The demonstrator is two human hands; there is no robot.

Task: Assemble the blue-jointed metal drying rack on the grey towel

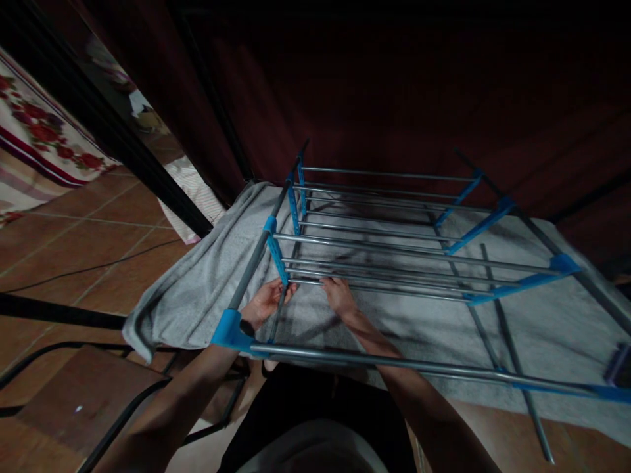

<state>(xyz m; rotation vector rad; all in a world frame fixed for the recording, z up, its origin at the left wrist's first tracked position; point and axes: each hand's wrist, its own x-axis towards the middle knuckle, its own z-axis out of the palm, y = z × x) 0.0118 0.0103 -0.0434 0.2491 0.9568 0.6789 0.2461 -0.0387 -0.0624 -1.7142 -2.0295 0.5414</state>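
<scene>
A rack of metal tubes with blue plastic connectors (233,330) lies over a grey blanket. My left hand (266,301) reaches inside the frame at its left side, fingers closed around the lower end of a blue bracket (277,257). A short way to the right, my right hand (339,295) grips a thin metal rod (308,282) close to where it meets that bracket. Its fingertips curl over the rod, and part of the grip is hidden. The front tube (345,357) passes above both forearms.
A loose metal tube (513,345) crosses the grey blanket (187,282) at the right and overhangs its front edge. A dark purple object (618,364) is at the far right. Behind hangs a dark red curtain (394,85). A black-framed chair (73,394) stands at the lower left.
</scene>
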